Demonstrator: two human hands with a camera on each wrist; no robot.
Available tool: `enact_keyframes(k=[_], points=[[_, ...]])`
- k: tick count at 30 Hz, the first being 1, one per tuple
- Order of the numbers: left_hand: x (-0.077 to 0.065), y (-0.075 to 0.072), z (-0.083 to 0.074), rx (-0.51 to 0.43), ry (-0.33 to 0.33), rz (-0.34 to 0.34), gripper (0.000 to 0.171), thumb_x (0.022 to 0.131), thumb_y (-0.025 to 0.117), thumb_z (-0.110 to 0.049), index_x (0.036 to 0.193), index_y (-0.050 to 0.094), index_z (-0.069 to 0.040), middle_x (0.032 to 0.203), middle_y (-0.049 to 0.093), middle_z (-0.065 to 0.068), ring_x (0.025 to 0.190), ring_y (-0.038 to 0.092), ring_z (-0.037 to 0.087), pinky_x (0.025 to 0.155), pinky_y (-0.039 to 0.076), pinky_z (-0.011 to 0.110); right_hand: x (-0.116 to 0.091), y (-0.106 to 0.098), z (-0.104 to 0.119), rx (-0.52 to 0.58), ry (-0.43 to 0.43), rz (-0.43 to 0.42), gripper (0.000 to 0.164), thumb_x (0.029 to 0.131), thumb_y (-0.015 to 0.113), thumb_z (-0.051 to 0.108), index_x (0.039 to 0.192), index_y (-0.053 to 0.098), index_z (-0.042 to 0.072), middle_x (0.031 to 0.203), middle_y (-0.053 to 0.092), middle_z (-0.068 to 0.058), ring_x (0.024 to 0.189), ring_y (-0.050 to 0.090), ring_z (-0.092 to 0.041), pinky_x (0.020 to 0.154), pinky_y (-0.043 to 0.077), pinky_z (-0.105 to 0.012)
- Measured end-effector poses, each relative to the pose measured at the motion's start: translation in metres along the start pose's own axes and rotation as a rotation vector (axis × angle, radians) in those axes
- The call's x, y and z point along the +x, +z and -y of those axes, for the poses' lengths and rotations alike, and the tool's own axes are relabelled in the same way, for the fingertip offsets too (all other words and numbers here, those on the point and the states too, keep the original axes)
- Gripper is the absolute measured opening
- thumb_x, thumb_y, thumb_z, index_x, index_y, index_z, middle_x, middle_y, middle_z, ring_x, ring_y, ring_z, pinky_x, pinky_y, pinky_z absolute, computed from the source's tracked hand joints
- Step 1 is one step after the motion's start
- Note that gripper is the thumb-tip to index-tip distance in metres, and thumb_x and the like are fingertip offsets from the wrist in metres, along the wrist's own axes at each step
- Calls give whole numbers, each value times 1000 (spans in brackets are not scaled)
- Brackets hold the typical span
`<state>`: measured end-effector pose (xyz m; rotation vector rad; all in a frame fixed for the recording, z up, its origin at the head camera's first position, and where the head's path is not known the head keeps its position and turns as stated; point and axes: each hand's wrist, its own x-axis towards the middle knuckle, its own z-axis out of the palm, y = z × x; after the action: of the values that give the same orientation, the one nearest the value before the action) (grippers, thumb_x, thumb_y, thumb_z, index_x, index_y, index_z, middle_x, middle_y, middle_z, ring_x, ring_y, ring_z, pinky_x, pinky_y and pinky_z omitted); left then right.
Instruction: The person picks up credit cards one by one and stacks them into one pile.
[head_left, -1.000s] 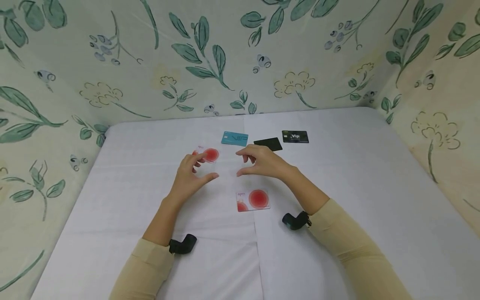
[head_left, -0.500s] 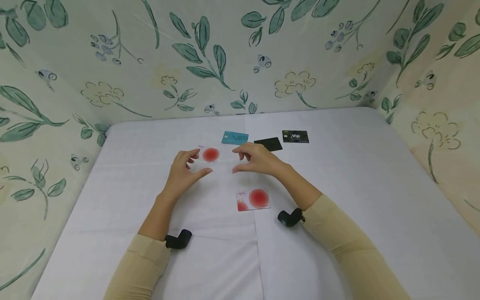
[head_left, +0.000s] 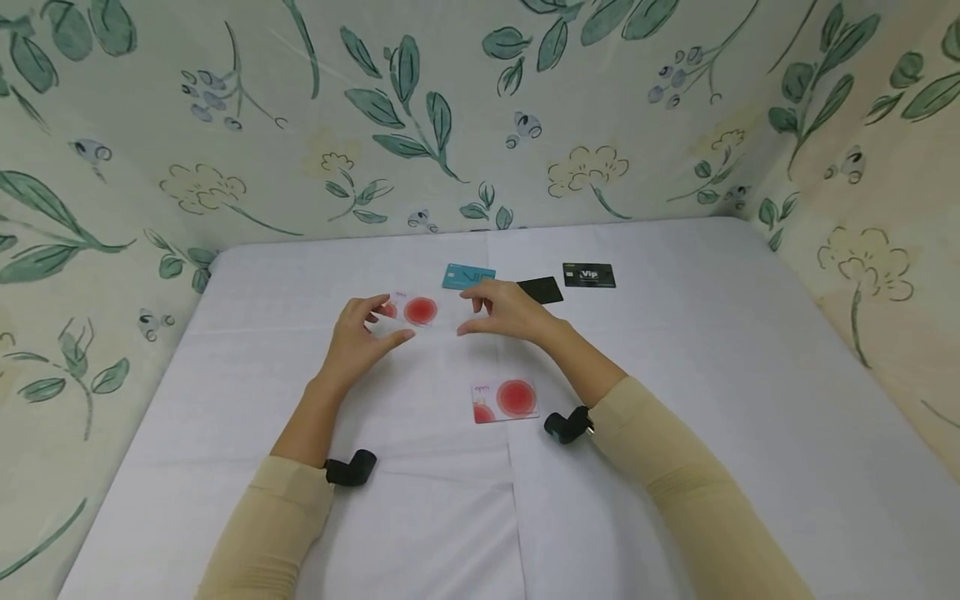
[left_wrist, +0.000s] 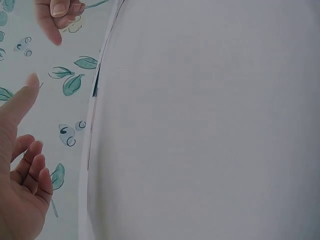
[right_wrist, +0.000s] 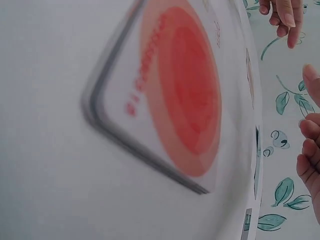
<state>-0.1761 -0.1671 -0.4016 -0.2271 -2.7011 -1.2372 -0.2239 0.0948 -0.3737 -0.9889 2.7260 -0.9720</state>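
Observation:
My left hand [head_left: 360,340] is held over the left end of a white card with red circles [head_left: 421,311]; the head view does not settle whether its fingertips touch the card. Facing it, my right hand [head_left: 510,312] hovers by the blue card [head_left: 468,276] and covers part of a plain black card [head_left: 543,290]. Each hand has thumb and fingers spread apart, and nothing shows between them. Nearer to me lies another white card with red circles [head_left: 506,401]. It is large in the right wrist view, where its edge [right_wrist: 150,162] looks thick and layered.
A black card marked Vip [head_left: 588,275] lies at the back right of the row. White cloth [head_left: 675,350] covers the table, with folds in front of me. Leaf-patterned fabric [head_left: 465,117] stands behind and at the sides. A small black camera sits on each wrist.
Both hands have shifted left and slightly away from me, keeping a similar gap between them. The cards lie where they were, and the left fingers cover less of the far red-and-white card.

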Motion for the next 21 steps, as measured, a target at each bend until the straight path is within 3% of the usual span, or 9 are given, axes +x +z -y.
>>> enact_keyframes(k=[10,21], points=[[9,-4,11,38,-100,53,74,78,76,-38,138,44,-9,125,47,13,113,44,29,91,44,44,12,4,-4,-3,22,7,64,74,80,35,123,60,-2,92,61,-13,79,49,-18,65,42,-25],[23,-8,23,79,-140,81,72,80,75,-35,139,43,-7,125,47,15,113,45,31,94,43,45,25,12,-7,17,109,66,66,75,79,39,126,59,2,88,58,-4,81,50,-17,62,42,-24]])
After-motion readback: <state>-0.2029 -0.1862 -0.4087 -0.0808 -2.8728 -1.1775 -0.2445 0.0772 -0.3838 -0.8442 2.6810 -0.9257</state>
